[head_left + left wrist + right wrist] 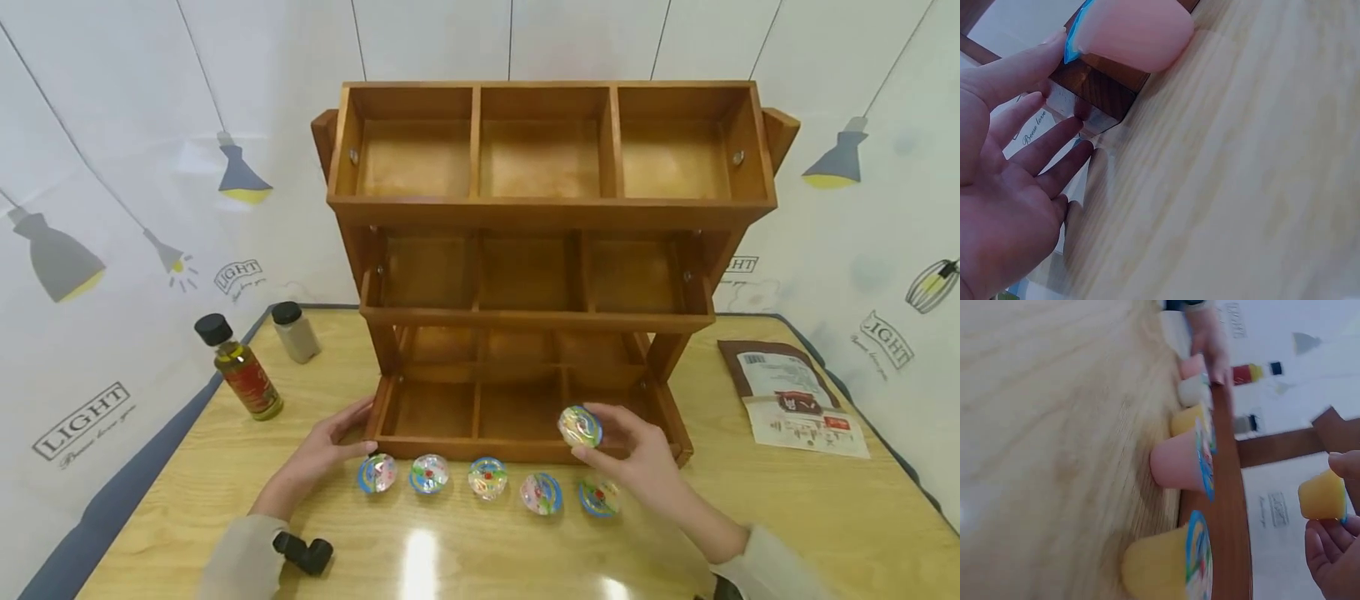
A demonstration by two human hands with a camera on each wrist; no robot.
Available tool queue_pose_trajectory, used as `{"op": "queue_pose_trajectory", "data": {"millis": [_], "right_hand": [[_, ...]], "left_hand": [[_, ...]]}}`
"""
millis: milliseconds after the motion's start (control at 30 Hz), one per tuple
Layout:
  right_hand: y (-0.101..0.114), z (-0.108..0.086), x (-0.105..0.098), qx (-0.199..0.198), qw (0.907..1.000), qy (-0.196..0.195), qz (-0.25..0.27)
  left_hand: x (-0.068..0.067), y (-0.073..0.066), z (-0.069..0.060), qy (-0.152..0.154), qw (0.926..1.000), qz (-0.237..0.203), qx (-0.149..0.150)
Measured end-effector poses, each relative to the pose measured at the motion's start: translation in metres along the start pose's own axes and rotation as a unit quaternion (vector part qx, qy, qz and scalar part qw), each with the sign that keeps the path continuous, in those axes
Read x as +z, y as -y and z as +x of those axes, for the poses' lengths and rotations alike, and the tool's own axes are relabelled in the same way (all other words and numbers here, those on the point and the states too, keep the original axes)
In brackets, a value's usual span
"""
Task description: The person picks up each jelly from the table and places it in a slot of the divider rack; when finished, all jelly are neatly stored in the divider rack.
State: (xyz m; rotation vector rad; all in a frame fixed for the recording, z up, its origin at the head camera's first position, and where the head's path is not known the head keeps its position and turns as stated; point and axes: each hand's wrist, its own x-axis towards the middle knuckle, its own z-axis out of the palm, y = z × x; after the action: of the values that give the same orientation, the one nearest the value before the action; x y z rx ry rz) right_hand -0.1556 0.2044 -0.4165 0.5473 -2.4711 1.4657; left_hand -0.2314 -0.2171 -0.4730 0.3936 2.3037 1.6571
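My right hand pinches a yellow jelly cup by its edge, raised before the bottom tier of a brown wooden rack. In the right wrist view, thumb and fingers are on either side of that cup. My left hand is at the rack's front left corner, fingers extended along its side and the thumb near a pink jelly cup. Several jelly cups with printed foil lids stand in a row along the rack's front, among them a white one and another yellow one.
The rack's tiers rise in steps, with upper compartments overhanging the lower ones. Left of it stand an oil bottle and a black-capped shaker jar. A brown and white food bag lies to the right. Printed cloth surrounds the wooden table.
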Motion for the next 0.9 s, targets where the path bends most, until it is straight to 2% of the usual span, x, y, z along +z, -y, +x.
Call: {"op": "queue_pose_trajectory", "data": {"millis": [233, 467, 667, 900], "right_hand": [[0.024, 0.068, 0.046, 0.018, 0.9953, 0.089, -0.034], [0.035, 0.123, 0.107, 0.098, 0.9895, 0.106, 0.002], [0.021, 0.141, 0.155, 0.148, 0.9818, 0.111, -0.044], [0.018, 0.148, 0.175, 0.182, 0.9726, 0.124, -0.073]], "left_hand": [[-0.001, -0.001, 0.003, 0.008, 0.9999, -0.009, 0.009], [-0.002, 0.003, -0.001, 0.014, 0.9998, -0.009, 0.015], [0.000, 0.004, -0.002, 0.021, 0.9996, -0.014, 0.008], [0.000, 0.003, -0.001, 0.007, 0.9997, -0.018, 0.018]]}}
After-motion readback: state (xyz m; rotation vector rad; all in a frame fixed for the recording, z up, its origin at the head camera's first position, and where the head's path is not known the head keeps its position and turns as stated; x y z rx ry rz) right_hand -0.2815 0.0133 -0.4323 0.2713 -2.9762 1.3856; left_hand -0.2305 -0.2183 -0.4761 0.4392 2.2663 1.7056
